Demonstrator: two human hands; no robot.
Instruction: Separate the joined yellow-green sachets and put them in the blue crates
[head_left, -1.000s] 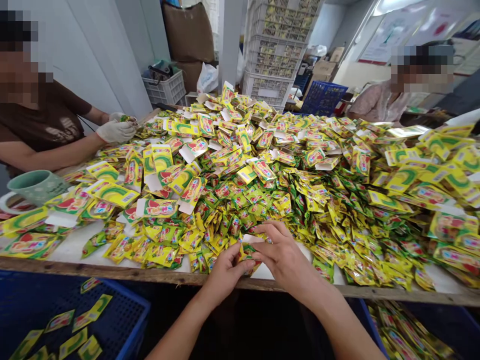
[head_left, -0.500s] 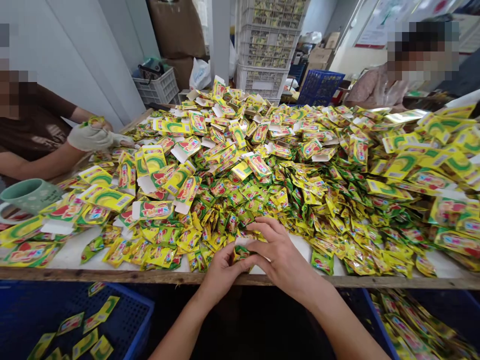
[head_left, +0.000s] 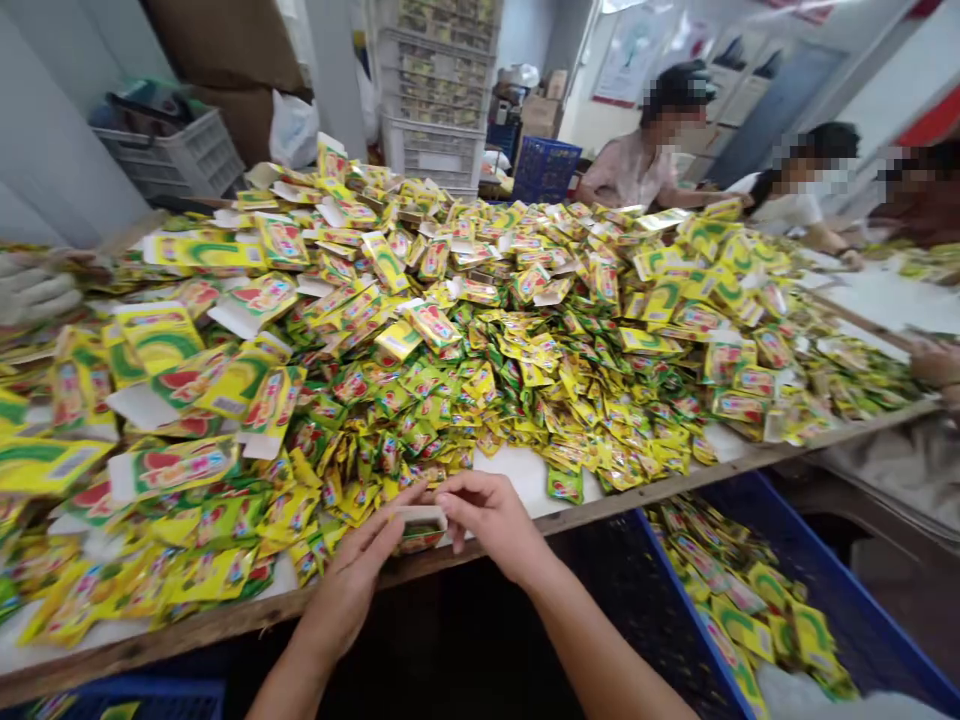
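Presently the left hand and right hand meet above the wooden table edge, fingers pressed together, pinching a white-edged sachet from both sides. Step in hand appears to be working this single piece; next move seems to call for placing it in the blue crate at 4 o'clock, which holds flat packets. Yellow-green sachet heap spreads from 9 to 2 o'clock; gloved hand at 9 o'clock, co-worker at 1 o'clock

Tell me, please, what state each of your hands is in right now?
Left hand: closed, holding a small printed sachet at its left edge.
Right hand: closed, pinching the same sachet at its right edge.
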